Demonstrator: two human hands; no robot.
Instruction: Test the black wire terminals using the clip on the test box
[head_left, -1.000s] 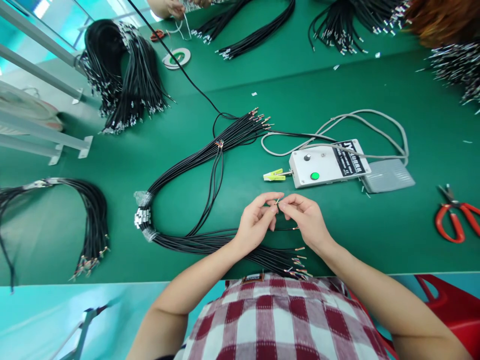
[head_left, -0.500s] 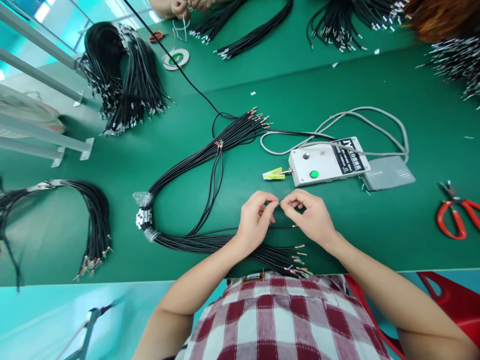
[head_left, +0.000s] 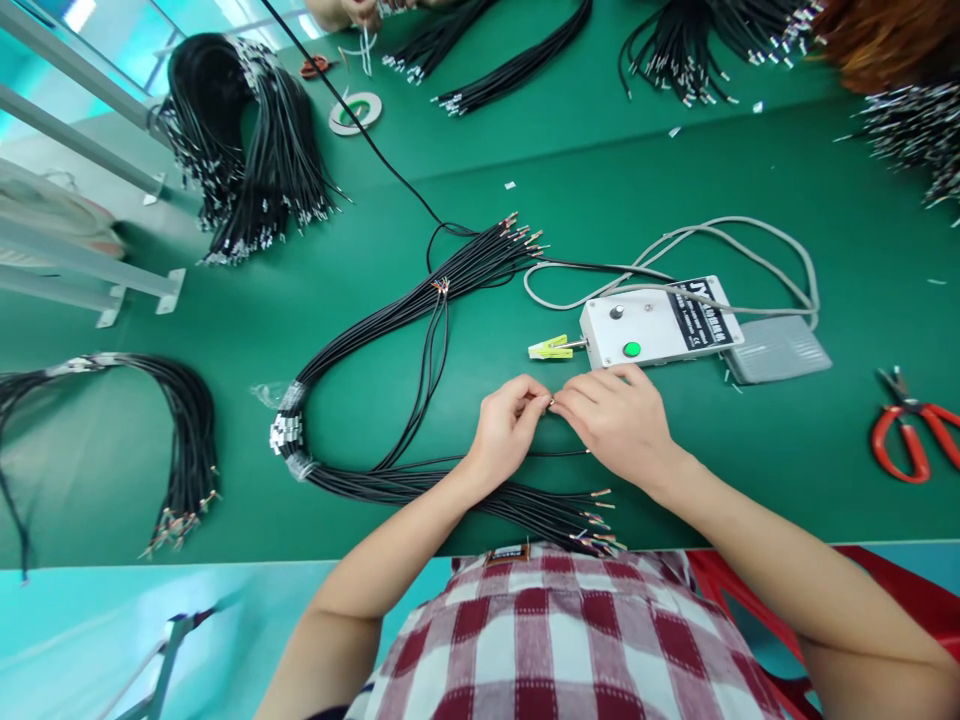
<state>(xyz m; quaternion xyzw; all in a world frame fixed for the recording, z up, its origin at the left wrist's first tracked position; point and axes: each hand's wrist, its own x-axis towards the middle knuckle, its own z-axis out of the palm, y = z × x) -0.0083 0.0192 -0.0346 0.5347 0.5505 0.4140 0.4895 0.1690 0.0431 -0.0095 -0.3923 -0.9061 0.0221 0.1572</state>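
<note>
Black wires (head_left: 420, 310), green table (head_left: 825, 200), seemingly red scissors (head_left: 911, 440).

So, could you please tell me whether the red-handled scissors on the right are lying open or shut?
Open: the red-handled scissors lie flat on the green table, their two handle loops spread apart.

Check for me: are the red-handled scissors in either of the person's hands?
No, the red-handled scissors lie on the green table, far from the right hand.
</note>
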